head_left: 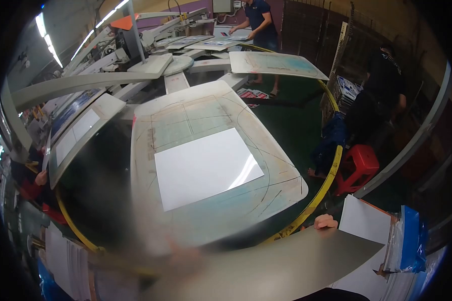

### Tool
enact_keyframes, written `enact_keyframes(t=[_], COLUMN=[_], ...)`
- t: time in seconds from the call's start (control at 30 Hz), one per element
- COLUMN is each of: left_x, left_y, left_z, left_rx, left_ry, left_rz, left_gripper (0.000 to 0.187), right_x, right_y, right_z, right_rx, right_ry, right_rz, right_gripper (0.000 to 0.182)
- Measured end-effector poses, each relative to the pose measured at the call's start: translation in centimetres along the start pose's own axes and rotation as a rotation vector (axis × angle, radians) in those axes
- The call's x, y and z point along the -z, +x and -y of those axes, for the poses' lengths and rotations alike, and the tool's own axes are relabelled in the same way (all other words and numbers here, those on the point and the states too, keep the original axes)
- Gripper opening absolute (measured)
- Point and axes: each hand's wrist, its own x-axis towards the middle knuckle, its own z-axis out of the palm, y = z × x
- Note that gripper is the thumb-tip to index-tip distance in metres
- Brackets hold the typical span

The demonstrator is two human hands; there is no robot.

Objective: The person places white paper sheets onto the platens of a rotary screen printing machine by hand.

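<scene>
My right hand (325, 221) has its fingers curled over the far edge of a large, bowed, greyish sheet (291, 261) in front of me. My left hand (183, 255) is smeared by motion beside the left part of that sheet, close to the near edge of the pallet, and its fingers cannot be made out. On the big stained printing pallet (186, 113), marked with drawn lines, lies a glossy white sheet (206, 170) at a slant. Neither hand touches that white sheet.
A yellow rail (316, 203) curves around the machine. Other pallets (278, 65) stand out from its hub. Stacked white sheets (364, 218) are at right, near a red stool (359, 168). Two co-workers (263, 22) (381, 90) stand beyond; another person's hand (41, 177) is at left.
</scene>
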Motion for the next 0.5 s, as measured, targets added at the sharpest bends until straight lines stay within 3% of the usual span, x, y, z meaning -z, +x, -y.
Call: enact_keyframes(t=[0.2,0.5], left_x=[-0.7,-1.8], left_y=[0.1,0.1], left_z=[-0.2,-0.3], left_rx=[0.028,0.058], left_ry=[0.009,0.022], left_rz=[-0.073,-0.196], left_gripper=[0.031,0.028], right_x=[-1.4,-2.4], right_y=[0.1,-0.1], right_z=[0.5,1.2], right_rx=[-0.014,-0.161], right_ry=[-0.191,-0.211], right_rz=[-0.115,-0.2], right_gripper=[0.023,0.029])
